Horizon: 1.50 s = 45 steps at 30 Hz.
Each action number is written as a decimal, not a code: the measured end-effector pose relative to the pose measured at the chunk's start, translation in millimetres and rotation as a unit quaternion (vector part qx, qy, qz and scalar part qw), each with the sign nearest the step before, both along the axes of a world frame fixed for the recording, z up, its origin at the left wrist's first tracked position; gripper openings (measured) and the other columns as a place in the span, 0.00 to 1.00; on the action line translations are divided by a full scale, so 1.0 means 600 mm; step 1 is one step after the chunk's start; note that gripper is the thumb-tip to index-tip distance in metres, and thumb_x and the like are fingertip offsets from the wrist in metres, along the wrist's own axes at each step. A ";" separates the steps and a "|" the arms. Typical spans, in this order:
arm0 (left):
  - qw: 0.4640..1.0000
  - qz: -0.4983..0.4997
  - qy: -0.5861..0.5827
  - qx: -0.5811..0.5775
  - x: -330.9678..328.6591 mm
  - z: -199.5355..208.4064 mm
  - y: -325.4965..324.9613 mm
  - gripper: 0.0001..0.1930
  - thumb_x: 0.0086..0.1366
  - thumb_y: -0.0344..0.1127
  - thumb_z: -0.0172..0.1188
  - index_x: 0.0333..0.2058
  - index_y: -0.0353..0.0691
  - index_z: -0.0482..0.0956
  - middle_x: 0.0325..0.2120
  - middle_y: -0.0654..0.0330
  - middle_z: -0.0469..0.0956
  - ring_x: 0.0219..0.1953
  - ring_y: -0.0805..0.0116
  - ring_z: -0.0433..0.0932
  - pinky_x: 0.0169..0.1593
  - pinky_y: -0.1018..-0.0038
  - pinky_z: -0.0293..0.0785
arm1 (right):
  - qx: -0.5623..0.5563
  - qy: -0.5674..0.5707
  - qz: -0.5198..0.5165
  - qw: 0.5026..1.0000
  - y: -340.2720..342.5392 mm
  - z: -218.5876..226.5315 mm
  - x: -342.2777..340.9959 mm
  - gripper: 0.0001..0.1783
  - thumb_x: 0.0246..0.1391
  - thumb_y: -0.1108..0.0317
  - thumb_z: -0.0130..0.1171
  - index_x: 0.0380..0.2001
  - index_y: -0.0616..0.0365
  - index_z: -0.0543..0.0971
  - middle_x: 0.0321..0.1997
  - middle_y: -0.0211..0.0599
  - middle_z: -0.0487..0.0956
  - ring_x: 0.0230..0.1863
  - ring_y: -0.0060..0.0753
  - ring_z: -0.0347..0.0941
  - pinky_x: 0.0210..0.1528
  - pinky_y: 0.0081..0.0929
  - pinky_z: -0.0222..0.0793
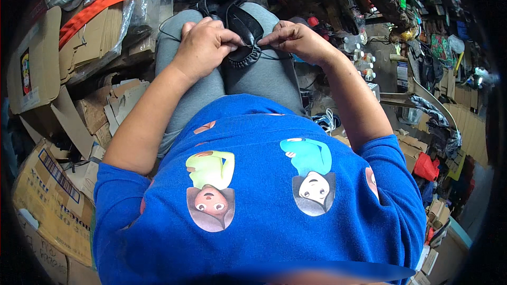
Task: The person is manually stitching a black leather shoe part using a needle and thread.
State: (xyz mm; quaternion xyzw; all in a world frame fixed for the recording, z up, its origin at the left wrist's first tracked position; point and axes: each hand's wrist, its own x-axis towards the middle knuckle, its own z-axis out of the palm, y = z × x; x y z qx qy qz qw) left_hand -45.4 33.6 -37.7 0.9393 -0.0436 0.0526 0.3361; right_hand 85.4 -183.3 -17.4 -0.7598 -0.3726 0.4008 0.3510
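Note:
A black shoe [245, 27] rests across my thighs, its gathered, ridged toe [244, 59] pointing toward me. At the seam above the toe, my left hand [206, 42] is closed, thumb and forefinger pinching thread beside the upper. From the other side my right hand [296, 39] reaches to the same seam, its fingertips pinched on thread. Dark thread [274, 50] trails from the seam beneath the right hand, and another loop curves out beside the left knee. Whether a needle is between the fingertips is too small to tell.
Cardboard boxes [39, 68] and flattened card crowd the left side, with orange strips [97, 10] on top. Small bottles [364, 63] stand to the right beside a sneaker [327, 121]. Further right are a red bag [425, 168] and cluttered shelves. More black items lie beyond my knees.

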 end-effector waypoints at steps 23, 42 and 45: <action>0.979 0.092 0.176 -0.053 0.007 0.025 -0.030 0.10 0.52 0.39 0.65 0.34 0.47 0.80 0.26 0.68 0.81 0.34 0.72 0.77 0.48 0.67 0.52 | 0.052 0.163 -0.129 0.977 0.012 -0.016 -0.028 0.14 0.52 0.72 0.62 0.43 0.59 0.79 0.37 0.26 0.80 0.38 0.13 0.72 0.44 0.15 0.69; 0.992 -0.042 0.078 0.089 -0.006 0.053 0.006 0.05 0.57 0.32 0.57 0.33 0.42 0.76 0.28 0.58 0.78 0.39 0.58 0.73 0.45 0.61 0.63 | 0.062 0.158 -0.109 0.980 -0.012 -0.017 -0.003 0.08 0.50 0.67 0.65 0.30 0.59 0.77 0.31 0.23 0.74 0.34 0.15 0.68 0.39 0.16 0.64; 0.985 -0.017 0.172 -0.006 0.008 0.049 0.001 0.04 0.58 0.31 0.54 0.31 0.41 0.77 0.29 0.54 0.79 0.39 0.54 0.77 0.44 0.58 0.68 | 0.061 0.012 -0.069 0.996 -0.014 -0.010 -0.015 0.08 0.50 0.66 0.66 0.30 0.58 0.78 0.37 0.25 0.70 0.40 0.17 0.67 0.41 0.17 0.64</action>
